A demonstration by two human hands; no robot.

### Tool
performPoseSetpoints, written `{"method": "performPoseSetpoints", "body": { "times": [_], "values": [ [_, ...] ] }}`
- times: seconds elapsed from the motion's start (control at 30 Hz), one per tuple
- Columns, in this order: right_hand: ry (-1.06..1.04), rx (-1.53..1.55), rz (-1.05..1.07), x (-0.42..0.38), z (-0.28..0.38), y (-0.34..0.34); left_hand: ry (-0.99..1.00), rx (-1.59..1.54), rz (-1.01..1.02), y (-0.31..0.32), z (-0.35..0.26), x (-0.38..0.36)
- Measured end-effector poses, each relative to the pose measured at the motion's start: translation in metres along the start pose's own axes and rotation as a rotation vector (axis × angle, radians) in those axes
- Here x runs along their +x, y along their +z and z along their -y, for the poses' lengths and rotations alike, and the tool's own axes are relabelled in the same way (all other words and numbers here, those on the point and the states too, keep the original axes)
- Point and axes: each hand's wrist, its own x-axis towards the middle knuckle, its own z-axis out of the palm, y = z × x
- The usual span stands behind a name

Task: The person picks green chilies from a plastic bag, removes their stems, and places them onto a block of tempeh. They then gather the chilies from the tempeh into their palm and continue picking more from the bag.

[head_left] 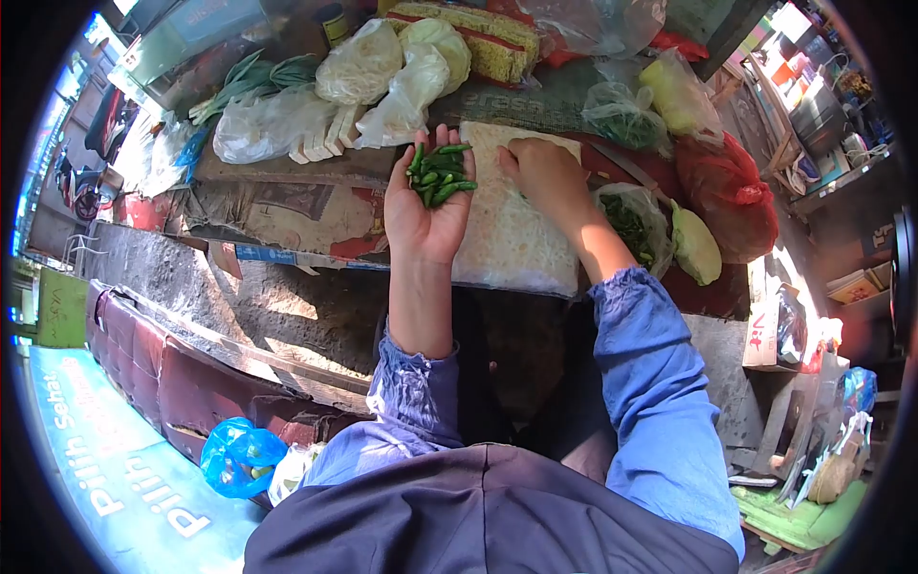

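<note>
Closest to us, our blue sleeves (641, 383) reach forward over the bench (287, 215). Our left hand (427, 206) is turned palm up and cupped, cradling a small heap of green chillies (440, 175) that lies across the palm and fingers. Just beside it, our right hand (547, 174) rests palm down with fingers curled on a clear bag of pale sprouts (512, 239); we cannot tell whether it pinches anything. Right of that hand sit a bag of greens (639, 225) and a red bag (736, 191). Farther back lie white bags (382, 72) and a noodle pack (492, 38).
</note>
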Motion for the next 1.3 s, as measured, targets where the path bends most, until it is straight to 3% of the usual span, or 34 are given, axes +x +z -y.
{"method": "performPoseSetpoints", "body": {
  "times": [0.3,0.4,0.47,0.53,0.57,0.73,0.93,1.03,1.2,1.3],
  "values": [
    [0.330,0.533,-0.035,0.021,-0.008,-0.028,-0.029,0.046,-0.090,0.001,0.025,0.001],
    [0.284,0.590,-0.186,0.024,0.028,-0.049,-0.074,0.143,-0.056,-0.003,0.040,-0.001],
    [0.149,0.695,-0.265,0.023,0.052,-0.056,-0.105,0.179,-0.041,-0.015,0.046,0.003],
    [-0.066,0.572,-0.335,0.023,0.055,-0.043,-0.285,0.086,0.116,-0.028,0.050,0.009],
    [-0.057,0.541,-0.268,0.020,0.055,-0.039,-0.357,-0.011,0.253,-0.037,0.049,0.008],
    [-0.066,0.563,-0.235,0.015,0.046,-0.038,-0.353,0.005,0.170,-0.028,0.054,0.004],
    [0.007,0.631,-0.211,0.013,0.043,-0.038,-0.287,0.090,0.120,-0.024,0.058,0.008],
    [0.060,0.700,-0.301,0.014,0.045,-0.036,-0.294,0.060,0.149,-0.027,0.059,0.009],
    [0.335,1.153,-0.300,0.017,0.042,-0.040,-0.322,0.013,0.192,-0.027,0.070,0.007],
    [0.392,1.164,-0.375,0.017,0.043,-0.040,-0.233,0.096,0.075,-0.014,0.081,-0.004]
  ]
}}
